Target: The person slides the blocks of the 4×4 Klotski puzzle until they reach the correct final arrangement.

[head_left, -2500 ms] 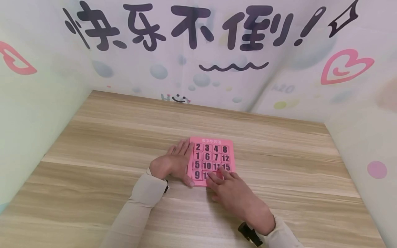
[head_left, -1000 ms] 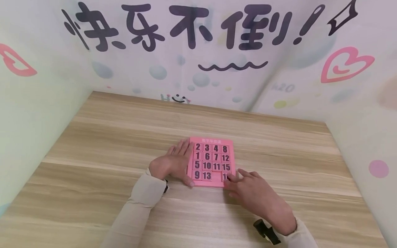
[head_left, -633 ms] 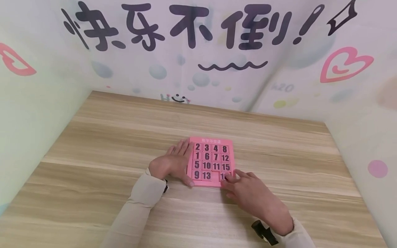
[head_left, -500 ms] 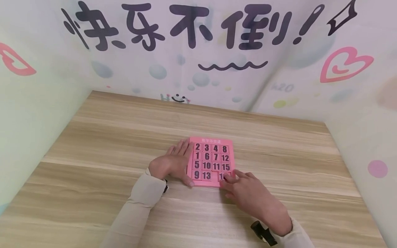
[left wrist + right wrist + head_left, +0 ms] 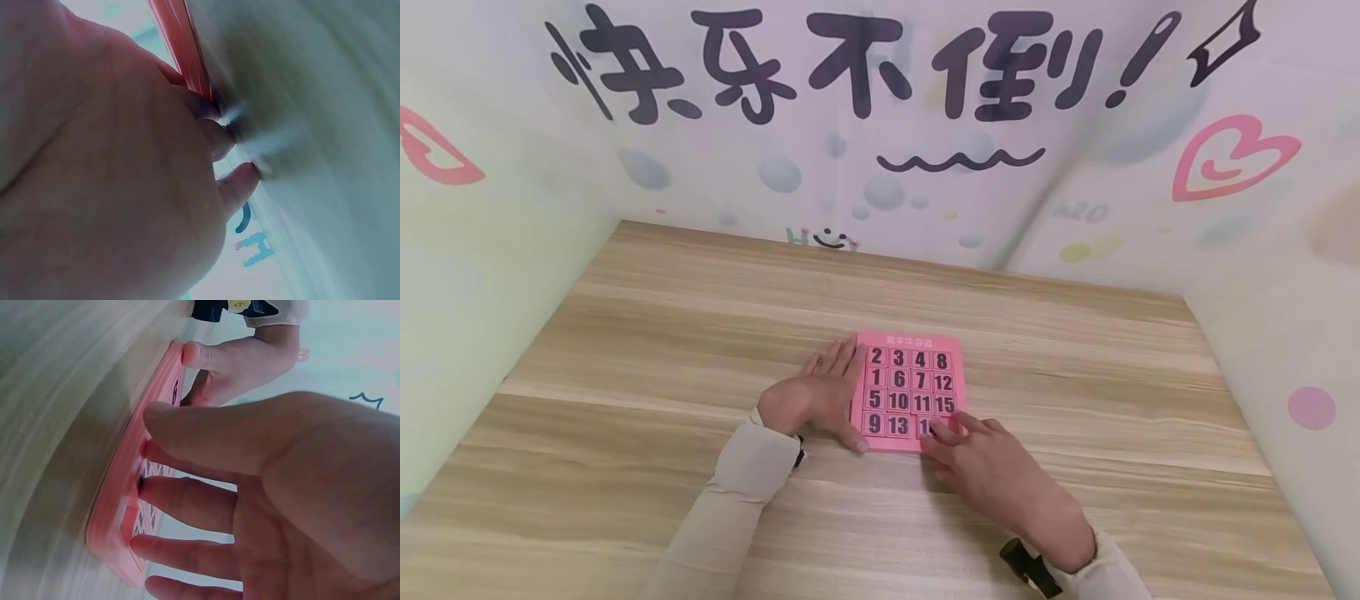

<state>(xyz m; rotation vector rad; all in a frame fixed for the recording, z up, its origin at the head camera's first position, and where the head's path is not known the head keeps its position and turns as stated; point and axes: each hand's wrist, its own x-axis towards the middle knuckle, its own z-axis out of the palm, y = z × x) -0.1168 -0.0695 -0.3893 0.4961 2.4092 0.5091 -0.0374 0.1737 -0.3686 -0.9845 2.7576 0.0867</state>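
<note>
A pink number slide puzzle [image 5: 891, 446] lies flat on the table, with rows of numbered tiles in its frame. Along its left side rests my left hand [image 5: 820, 400], thumb at the near left corner and fingers stretched along the edge. In the left wrist view, fingertips [image 5: 240, 184] reach down to the tabletop beside the pink edge [image 5: 181, 50]. My right hand [image 5: 1000, 475] touches a bottom-row tile [image 5: 925, 427] with extended fingers; its second digit is covered. That tile sits right of 13, and a gap shows at its right. The right wrist view shows spread fingers [image 5: 187, 503] over the puzzle.
The wood-grain table [image 5: 700, 308] spreads around the puzzle. A printed cloth wall [image 5: 820, 192] with large dark characters stands behind, with pale side walls at left and right. Dark straps [image 5: 1030, 567] show at the wrists.
My right hand has shifted left, sliding the bottom-row tile from the right corner over to beside 13. Earlier its fingers were over the middle of that row. My left hand has stayed put.
</note>
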